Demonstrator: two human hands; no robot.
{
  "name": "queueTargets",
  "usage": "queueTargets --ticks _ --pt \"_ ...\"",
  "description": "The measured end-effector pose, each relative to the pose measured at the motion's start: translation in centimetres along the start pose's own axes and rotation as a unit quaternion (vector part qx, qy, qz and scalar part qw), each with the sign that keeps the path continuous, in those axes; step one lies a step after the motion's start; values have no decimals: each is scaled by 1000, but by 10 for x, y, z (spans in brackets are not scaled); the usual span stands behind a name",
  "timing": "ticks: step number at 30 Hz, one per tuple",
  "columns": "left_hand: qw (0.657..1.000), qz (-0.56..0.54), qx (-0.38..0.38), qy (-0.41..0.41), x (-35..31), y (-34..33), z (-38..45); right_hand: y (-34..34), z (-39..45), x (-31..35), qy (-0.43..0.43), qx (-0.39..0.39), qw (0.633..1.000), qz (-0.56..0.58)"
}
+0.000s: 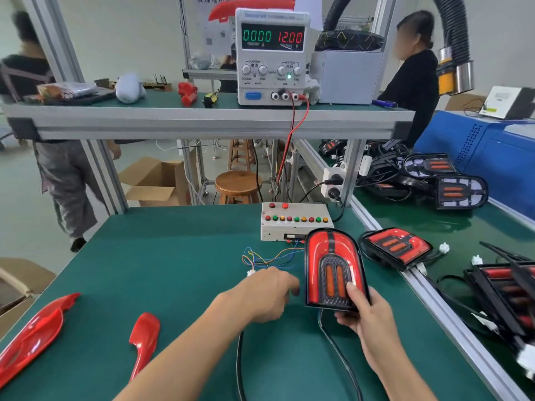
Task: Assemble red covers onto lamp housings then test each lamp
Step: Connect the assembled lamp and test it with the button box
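While our right hand [366, 314] grips the lower edge of the assembled lamp [333, 267], thumb laid on its red cover and fingers [346, 316] curled beneath, we hold it upright just above the desk [173, 256], directly in front of the test box. Our left hand [269, 293], just left of the lamp, hovers palm down with fingers loosely bent, holding nothing, its fingertips close to the white connector [250, 272] on the coloured leads.

To test well, we judge the lamp should be kept steady and facing us while the left hand mates the plug squarely, without tugging the thin wires [269, 257]; the lamp's black cable [338, 351] trailing towards us should stay slack.

Glossy and smooth, the cover is arched at the top and flat at the bottom, with a dark centre stripe and two orange bars in a textured black inset. Far left of the lamp lie two loose red plastic mouldings [144, 337], shiny and curved. Right of the lamp another covered lamp [395, 247] lies tilted at the desk's edge. Just behind the lamp, the pale metal test box [295, 224] carries rows of red, green and amber buttons. Above that, on the shelf, the power supply [272, 56] reads zero current and twelve volts.
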State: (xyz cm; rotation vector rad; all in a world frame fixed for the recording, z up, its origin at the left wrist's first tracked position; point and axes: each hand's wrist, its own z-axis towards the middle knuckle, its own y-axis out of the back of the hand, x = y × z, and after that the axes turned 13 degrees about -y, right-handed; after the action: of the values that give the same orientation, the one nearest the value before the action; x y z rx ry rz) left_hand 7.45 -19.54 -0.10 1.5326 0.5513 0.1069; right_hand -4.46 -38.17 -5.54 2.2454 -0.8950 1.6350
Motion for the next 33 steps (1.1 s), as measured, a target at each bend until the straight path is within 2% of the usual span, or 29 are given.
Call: queueTargets --ticks 4,8,10,15,19,33 --pt "993 -24 -118 8 5 5 12 -1 7 -13 48 -44 997 -50" --pt "957 -10 -278 81 17 15 33 -1 7 -20 69 -61 992 -83" --pt "945 11 -307 112 28 22 44 -2 8 -21 68 -70 989 -107" --pt "962 81 -205 162 56 33 66 -5 5 -19 69 -75 986 -135" --pt "973 75 -147 158 68 27 76 -5 2 -15 67 -73 986 -135" --pt "971 21 -155 183 87 18 91 -3 8 -18 59 -81 986 -134"
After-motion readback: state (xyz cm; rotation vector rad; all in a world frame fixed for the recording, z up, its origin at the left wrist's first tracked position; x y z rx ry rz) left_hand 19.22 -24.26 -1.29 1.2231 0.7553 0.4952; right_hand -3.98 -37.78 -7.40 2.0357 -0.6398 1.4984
